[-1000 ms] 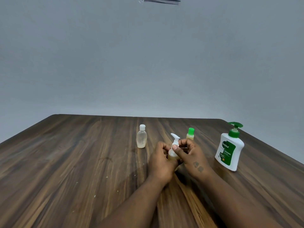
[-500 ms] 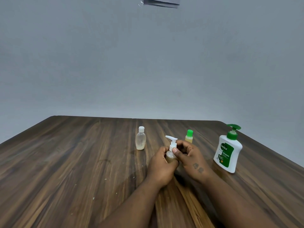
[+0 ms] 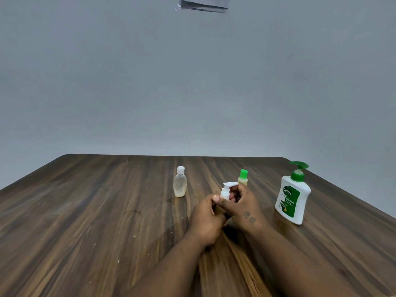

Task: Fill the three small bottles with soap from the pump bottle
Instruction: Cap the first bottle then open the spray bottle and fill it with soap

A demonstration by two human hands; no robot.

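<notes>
A small bottle with a white pump top (image 3: 226, 190) stands between my hands at the table's middle. My left hand (image 3: 206, 219) grips its body, which is mostly hidden. My right hand (image 3: 242, 205) pinches the white pump collar. Behind my right hand a small bottle with a green cap (image 3: 243, 177) holds yellowish liquid. To the left a clear small bottle with a white cap (image 3: 180, 185) stands upright, with pale liquid at its bottom. The large white pump bottle with a green pump (image 3: 292, 196) stands at the right.
The dark wooden table (image 3: 96, 211) reaches to a grey wall; its far edge is behind the bottles and its right edge runs close past the pump bottle. A grey object (image 3: 203, 4) is fixed high on the wall.
The white pump nozzle has turned from pointing left to pointing right under my right hand's fingers. Both hands stay on the small bottle.
</notes>
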